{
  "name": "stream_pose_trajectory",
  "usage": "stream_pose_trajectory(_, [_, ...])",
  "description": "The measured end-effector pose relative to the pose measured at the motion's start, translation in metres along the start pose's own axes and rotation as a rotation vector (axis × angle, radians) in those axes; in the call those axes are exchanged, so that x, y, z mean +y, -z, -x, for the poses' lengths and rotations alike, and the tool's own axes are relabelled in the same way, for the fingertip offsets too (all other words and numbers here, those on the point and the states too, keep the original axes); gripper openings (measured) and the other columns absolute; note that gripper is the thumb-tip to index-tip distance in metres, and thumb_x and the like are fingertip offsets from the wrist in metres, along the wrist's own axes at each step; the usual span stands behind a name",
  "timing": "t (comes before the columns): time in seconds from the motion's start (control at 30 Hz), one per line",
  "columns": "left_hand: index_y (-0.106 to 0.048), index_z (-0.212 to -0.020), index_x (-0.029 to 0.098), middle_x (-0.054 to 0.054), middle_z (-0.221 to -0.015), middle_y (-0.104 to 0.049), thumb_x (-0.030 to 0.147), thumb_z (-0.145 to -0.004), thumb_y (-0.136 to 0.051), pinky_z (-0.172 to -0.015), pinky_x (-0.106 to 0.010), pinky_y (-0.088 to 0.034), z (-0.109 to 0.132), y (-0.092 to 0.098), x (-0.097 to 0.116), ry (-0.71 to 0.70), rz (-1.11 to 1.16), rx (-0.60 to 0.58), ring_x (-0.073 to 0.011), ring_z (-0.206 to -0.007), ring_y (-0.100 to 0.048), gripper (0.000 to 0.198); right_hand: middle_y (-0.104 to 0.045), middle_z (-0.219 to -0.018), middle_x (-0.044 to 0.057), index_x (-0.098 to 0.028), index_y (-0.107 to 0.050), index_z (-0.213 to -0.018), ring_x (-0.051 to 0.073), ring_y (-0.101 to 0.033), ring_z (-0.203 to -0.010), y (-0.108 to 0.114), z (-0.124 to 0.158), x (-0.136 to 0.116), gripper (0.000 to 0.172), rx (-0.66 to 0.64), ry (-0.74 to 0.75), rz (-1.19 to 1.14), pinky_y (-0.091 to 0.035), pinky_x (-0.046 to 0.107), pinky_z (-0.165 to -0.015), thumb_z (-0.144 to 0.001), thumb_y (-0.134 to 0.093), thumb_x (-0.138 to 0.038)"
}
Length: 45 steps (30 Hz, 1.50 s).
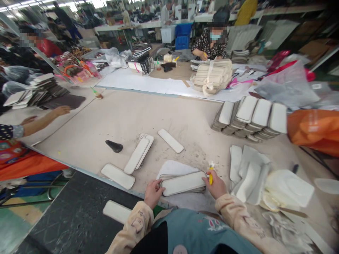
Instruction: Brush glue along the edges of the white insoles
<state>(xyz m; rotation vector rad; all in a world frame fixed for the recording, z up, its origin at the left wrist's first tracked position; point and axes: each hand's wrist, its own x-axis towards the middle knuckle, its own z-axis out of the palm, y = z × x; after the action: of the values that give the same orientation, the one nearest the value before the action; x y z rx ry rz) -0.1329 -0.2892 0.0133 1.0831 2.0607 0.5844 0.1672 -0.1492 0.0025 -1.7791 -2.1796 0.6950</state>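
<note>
A long white panel (182,183) with rounded corners and a dark edge lies in front of me, on top of a stack of similar pieces. My left hand (154,193) pinches its left end between thumb and fingers. At the panel's right end, the fingertips of my right hand (215,185) touch it. That same hand is closed around a small yellow-handled tool (210,178), whose kind I cannot make out. Beneath the stack is a white sheet (172,166). Just left stands a smaller pile of white panels (139,153), with one loose panel (118,176) near the table edge.
Beyond my hands lie another panel (171,140) and a black, teardrop-shaped object (114,146). Tall panel stacks (249,116) stand at right, above white scraps (249,174) and a white tub (288,188). A co-worker's arm (45,121) reaches in from the left; another person (212,44) works opposite.
</note>
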Motion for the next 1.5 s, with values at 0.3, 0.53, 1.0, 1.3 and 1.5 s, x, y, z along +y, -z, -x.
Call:
stream_pose_trajectory(0.3, [-0.07, -0.104, 0.021, -0.002, -0.094, -0.059, 0.024, -0.072, -0.066, -0.073, -0.028, -0.05, -0.002, -0.006, -0.008, 0.026, 0.015, 0.032, -0.0109, -0.067, -0.055, 0.033, -0.065, -0.074, 0.0, -0.025, -0.05, -0.094, 0.021, -0.063, -0.067, -0.001, 0.002, 0.002, 0.017, 0.015, 0.014, -0.027, -0.041, 0.029, -0.06, -0.081, -0.052, -0.034])
stream_pose_trajectory(0.53, [-0.071, -0.102, 0.018, -0.003, -0.09, -0.06, 0.032, -0.071, -0.063, -0.072, -0.031, -0.049, -0.002, -0.005, -0.004, 0.008, 0.02, 0.047, -0.0125, -0.064, -0.055, 0.035, -0.065, -0.078, 0.001, -0.024, -0.049, -0.095, 0.021, -0.064, -0.071, -0.001, 0.001, 0.002, 0.015, -0.009, 0.037, -0.01, -0.042, 0.029, -0.062, -0.083, -0.053, -0.031])
stream_pose_trajectory(1.0, [-0.071, -0.101, 0.017, -0.006, -0.091, -0.065, 0.041, -0.069, -0.059, -0.075, -0.036, -0.051, -0.005, -0.002, 0.001, -0.026, -0.046, 0.038, -0.017, -0.065, -0.058, 0.041, -0.064, -0.076, 0.0, -0.023, -0.054, -0.094, 0.021, -0.063, -0.07, -0.004, 0.003, 0.003, 0.016, 0.081, 0.052, -0.044, -0.045, 0.029, -0.061, -0.078, -0.059, -0.022])
stream_pose_trajectory(1.3, [-0.067, -0.107, 0.016, -0.007, -0.097, -0.063, 0.043, -0.073, -0.054, -0.077, -0.037, -0.051, -0.003, -0.002, 0.002, -0.036, -0.134, 0.008, -0.0183, -0.069, -0.06, 0.045, -0.065, -0.11, 0.009, -0.021, -0.057, -0.095, 0.021, -0.051, -0.119, -0.005, 0.015, -0.027, 0.014, -0.029, 0.619, -0.214, -0.044, 0.038, -0.099, -0.089, -0.046, -0.017])
stream_pose_trajectory(1.5, [-0.068, -0.107, 0.016, -0.008, -0.098, -0.064, 0.046, -0.072, -0.052, -0.077, -0.038, -0.051, -0.005, 0.0, 0.007, -0.036, -0.201, -0.016, -0.0206, -0.071, -0.062, 0.049, -0.062, -0.113, 0.011, -0.018, -0.059, -0.102, 0.02, -0.054, -0.113, -0.036, 0.027, -0.053, 0.016, -0.339, 0.914, -0.206, -0.04, 0.039, -0.101, -0.09, -0.05, -0.026])
